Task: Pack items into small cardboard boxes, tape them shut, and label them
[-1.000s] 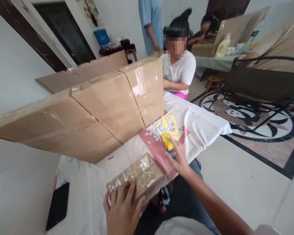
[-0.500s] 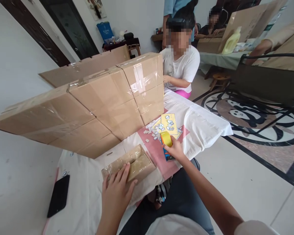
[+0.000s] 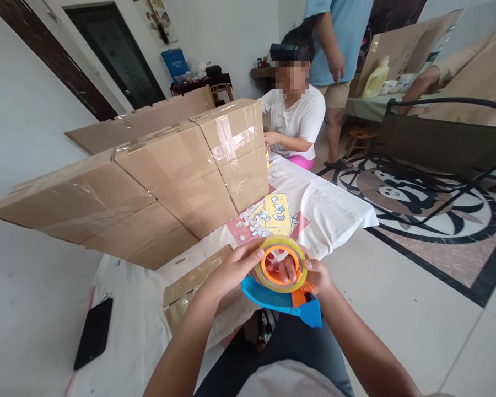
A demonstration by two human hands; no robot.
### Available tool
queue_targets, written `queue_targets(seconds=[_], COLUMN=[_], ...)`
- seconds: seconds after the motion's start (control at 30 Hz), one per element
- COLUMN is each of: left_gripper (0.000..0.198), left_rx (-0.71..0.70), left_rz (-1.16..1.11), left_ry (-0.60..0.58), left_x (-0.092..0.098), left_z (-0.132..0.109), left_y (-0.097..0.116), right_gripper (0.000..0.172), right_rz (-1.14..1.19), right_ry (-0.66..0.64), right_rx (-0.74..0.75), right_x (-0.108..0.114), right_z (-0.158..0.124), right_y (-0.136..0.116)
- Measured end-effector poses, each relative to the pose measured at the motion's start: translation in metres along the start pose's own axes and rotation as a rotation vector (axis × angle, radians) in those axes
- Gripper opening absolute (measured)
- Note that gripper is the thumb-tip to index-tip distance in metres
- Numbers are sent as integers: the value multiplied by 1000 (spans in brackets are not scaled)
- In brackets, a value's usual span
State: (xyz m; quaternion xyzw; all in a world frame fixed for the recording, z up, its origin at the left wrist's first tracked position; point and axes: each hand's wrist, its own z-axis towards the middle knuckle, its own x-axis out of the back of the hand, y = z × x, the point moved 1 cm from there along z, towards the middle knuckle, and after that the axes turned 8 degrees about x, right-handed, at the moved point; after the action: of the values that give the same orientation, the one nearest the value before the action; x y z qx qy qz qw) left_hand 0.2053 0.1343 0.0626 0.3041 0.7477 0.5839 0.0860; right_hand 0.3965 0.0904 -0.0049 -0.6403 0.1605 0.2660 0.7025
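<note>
A tape dispenser with a blue body, an orange hub and a roll of yellowish clear tape is held up above my lap. My left hand grips the roll from its left side, thumb on the face. On the right side my right hand is closed round it, thumb on the roll's edge. Some fingertips show through the orange ring. Behind my left forearm a small taped cardboard box lies on the cloth, partly hidden.
A tall wall of joined cardboard boxes stands along the table's far side. Small white pieces lie on the cloth by the boxes. A black phone rests at left. One person sits beyond the boxes; another stands behind.
My left hand has left the small box and taken hold of the tape dispenser. My right hand has lifted the dispenser off the table towards me, turning the roll's face up.
</note>
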Motion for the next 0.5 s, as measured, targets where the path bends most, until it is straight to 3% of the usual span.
queue_targets(seconds=[0.1, 0.23, 0.27, 0.33, 0.4, 0.43, 0.5], left_gripper=[61, 60, 55, 42, 30, 27, 25], left_rx=[118, 114, 56, -98, -226, -264, -306], left_rz=[-213, -178, -90, 156, 369, 429, 475], left_ry=[-55, -70, -10, 240, 478, 516, 445], left_x=[-11, -18, -19, -19, -25, -31, -48], left_z=[9, 9, 5, -5, -20, -26, -35], left_y=[-12, -27, -27, -24, -23, -24, -30], right_gripper=[52, 64, 67, 72, 72, 69, 63], right_rz=[7, -24, -34, -53, -34, -14, 6], right_ry=[-20, -6, -9, 31, 192, 303, 473], right_rx=[-23, -67, -80, -66, 7, 57, 129], right_x=[2, -4, -6, -8, -7, -4, -1], right_z=[-10, -23, -25, -26, -23, -20, -13], right_y=[1, 5, 6, 7, 7, 8, 11])
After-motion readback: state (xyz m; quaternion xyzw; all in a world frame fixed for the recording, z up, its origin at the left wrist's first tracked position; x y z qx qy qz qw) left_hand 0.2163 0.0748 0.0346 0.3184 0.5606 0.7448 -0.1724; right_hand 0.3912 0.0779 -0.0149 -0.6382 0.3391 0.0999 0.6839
